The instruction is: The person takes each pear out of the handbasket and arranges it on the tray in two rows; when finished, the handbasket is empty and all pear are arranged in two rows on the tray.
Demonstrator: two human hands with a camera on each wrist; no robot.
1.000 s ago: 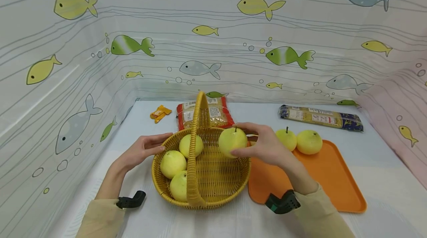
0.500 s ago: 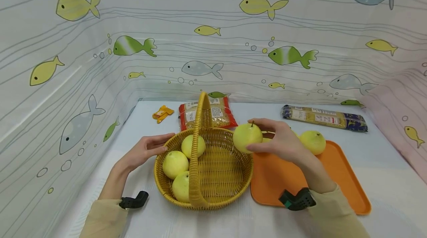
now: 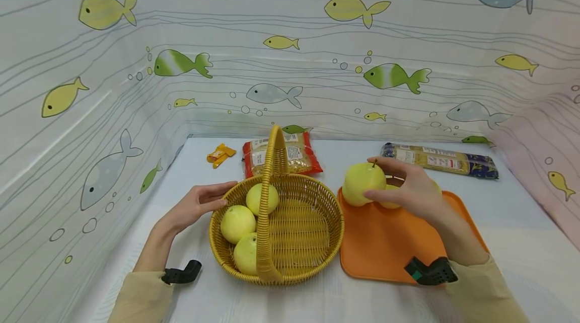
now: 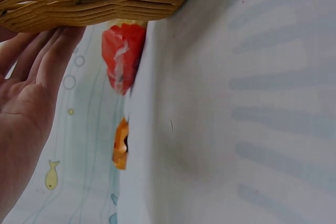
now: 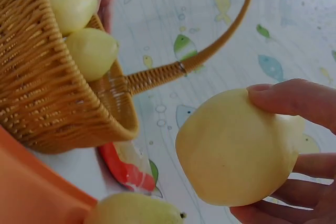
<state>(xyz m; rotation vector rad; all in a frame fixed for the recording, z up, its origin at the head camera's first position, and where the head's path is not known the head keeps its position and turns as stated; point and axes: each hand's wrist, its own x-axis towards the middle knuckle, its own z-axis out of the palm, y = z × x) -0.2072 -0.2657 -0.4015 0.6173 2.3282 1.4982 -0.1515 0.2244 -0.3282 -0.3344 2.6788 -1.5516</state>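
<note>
A yellow-green pear (image 3: 369, 177) with a thin stem is held by my right hand (image 3: 410, 189), thumb on one side and fingers on the other. It hangs over the far left part of the orange tray (image 3: 385, 247), where other pears lie partly hidden behind it and the hand. My left hand (image 3: 199, 205) touches the left rim of the wicker basket (image 3: 299, 232), its fingers extended along the outside. In the basket's left half sit three pears (image 3: 237, 224), left of the arched handle (image 3: 264, 212); the bare woven bottom shows on the right.
Behind the basket lies a red-edged clear food packet (image 3: 294, 154), with orange wrapped candy (image 3: 220, 154) to its left. A long dark-blue-ended packet (image 3: 439, 160) lies at the back right. A fish-patterned sheet (image 3: 317, 71) walls the table's back and sides.
My right hand has carried the pear rightward, from over the basket's right side to over the tray. The left hand and basket have stayed in place.
</note>
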